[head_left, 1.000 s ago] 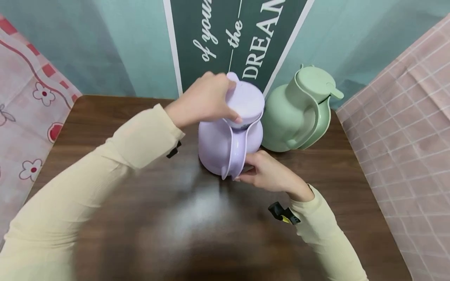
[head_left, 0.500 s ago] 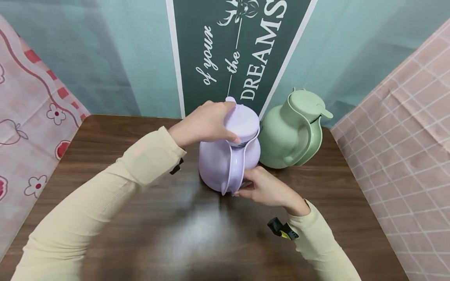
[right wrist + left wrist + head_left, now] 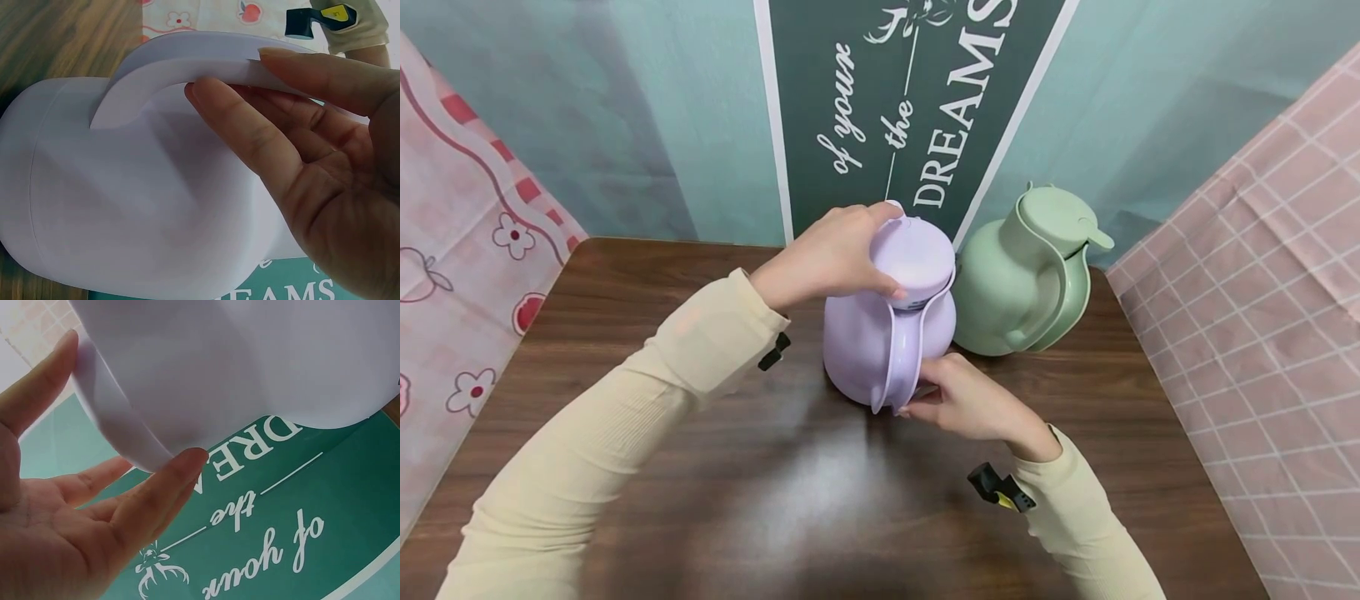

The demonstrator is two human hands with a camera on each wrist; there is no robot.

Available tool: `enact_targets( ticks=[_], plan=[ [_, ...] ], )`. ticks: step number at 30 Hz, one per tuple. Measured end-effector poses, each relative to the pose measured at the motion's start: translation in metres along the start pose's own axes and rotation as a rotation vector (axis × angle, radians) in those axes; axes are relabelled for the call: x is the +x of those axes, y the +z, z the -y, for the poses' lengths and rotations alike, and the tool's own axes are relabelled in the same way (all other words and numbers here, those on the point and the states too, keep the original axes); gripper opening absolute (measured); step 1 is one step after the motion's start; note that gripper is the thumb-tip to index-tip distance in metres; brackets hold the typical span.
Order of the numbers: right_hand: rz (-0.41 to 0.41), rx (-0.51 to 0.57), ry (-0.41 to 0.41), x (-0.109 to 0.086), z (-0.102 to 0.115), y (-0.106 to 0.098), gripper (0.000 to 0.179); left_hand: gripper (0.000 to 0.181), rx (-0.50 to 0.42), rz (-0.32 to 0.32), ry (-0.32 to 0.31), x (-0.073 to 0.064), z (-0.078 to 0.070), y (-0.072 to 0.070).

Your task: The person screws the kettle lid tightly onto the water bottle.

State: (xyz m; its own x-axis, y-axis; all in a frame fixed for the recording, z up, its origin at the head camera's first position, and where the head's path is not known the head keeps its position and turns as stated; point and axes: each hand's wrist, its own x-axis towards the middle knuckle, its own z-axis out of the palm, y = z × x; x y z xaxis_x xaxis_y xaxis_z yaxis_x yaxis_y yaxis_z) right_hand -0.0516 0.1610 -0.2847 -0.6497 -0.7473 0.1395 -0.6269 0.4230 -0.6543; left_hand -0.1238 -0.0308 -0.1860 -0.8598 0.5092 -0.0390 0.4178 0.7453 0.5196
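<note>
A lilac vacuum jug (image 3: 853,354) stands upright toward the back of the table. My left hand (image 3: 827,257) holds the round lid (image 3: 917,254) from the left, thumb on its near side and fingers around the far side. In the left wrist view, fingertips (image 3: 187,464) press against the lid's edge. Low on the jug's near side, my right hand (image 3: 973,402) pinches the curved handle (image 3: 904,358). The right wrist view shows the thumb over the outside of the handle (image 3: 169,74) and fingers passing beneath it.
Close behind and to the right stands a pale green jug (image 3: 988,292) of the same shape, lid on. A dark green lettered banner (image 3: 865,187) hangs behind the wooden table (image 3: 760,492). Cloths cover the walls, including pink checks (image 3: 1262,350) at the right.
The head view has tilted, so the scene sits lower than a second ago. Both hands keep their places on the lilac jug, at lid and handle.
</note>
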Motion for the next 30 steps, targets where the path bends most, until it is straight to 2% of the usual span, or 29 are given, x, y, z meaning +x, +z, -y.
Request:
enact_targets(
  ticks=[13, 22, 30],
  plan=[
    [-0.017, 0.061, -0.002, -0.001, -0.0017, 0.0021, 0.017, 0.081, 0.017, 0.009, -0.015, 0.0011, 0.0004, 0.0013],
    [-0.018, 0.028, -0.007, -0.0001, -0.0016, 0.0016, 0.017, 0.08, 0.036, 0.023, -0.018, 0.0013, 0.0004, 0.0],
    [-0.026, -0.001, -0.013, 0.0005, -0.0009, 0.0015, 0.018, 0.089, 0.058, 0.065, -0.04, 0.0017, -0.0054, -0.0041]
  ],
)
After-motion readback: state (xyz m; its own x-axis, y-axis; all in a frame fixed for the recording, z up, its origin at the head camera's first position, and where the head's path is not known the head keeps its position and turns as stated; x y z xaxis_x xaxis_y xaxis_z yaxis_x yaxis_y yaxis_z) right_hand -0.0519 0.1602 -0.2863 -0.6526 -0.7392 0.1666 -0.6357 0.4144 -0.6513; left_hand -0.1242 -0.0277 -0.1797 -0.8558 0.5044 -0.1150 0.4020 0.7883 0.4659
